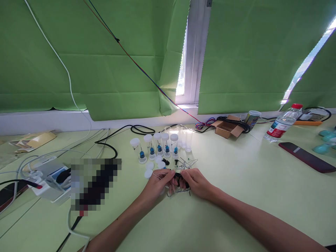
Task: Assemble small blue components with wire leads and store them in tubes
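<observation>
My left hand (pixel 159 180) and my right hand (pixel 197 182) meet low in the middle, fingertips pinched around a small black part (pixel 178 175). A thin bent metal wire (pixel 158 174) shows by my left hand; whether that hand grips it, I cannot tell. More metal wires (pixel 187 163) lie loose just beyond my fingers, with small black pieces (pixel 166 161) nearby. Round white caps (pixel 149 166) rest beside my left hand. Behind them stand several clear capped tubes (pixel 157 143), each with a blue piece inside. Clear tubes without blue pieces (pixel 188 141) stand to their right.
A power strip with plugs (pixel 49 182) and cables takes up the left side, near a pixelated dark object (pixel 97 185). At the back right are an open cardboard box (pixel 227 129), a can (pixel 252 119) and a water bottle (pixel 282 124). A dark red case (pixel 307 157) lies right.
</observation>
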The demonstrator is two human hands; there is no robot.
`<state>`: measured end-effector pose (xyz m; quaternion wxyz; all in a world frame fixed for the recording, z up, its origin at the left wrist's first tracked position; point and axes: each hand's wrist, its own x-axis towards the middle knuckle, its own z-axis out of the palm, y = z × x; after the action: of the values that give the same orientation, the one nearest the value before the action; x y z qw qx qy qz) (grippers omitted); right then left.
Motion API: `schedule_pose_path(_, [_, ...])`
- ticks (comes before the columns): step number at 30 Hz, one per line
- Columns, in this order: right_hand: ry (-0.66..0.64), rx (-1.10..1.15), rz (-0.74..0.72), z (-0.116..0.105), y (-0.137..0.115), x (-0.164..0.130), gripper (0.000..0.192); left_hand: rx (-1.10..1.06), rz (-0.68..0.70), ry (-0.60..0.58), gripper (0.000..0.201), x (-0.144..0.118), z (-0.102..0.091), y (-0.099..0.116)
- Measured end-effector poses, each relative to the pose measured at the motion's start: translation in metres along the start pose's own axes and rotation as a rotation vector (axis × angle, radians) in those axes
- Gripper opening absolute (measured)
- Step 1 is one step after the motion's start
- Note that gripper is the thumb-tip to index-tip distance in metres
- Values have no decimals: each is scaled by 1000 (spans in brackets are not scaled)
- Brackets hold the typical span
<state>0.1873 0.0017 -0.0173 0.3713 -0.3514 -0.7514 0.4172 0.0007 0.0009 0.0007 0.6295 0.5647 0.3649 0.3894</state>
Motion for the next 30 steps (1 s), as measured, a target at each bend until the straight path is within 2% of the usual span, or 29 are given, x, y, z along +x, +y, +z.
schedule_pose_path(8, [-11,-23,-29,-1,0,1,55,6,-4,-1,40,0,1,2])
schedule_pose_path(17, [-27,-98,-44,-1,1,-1,36,43,10,15,42,-1,2,3])
schedule_pose_path(30, [-21,-69,-83,0,3,0,53,21,15,-18,40,0,0,0])
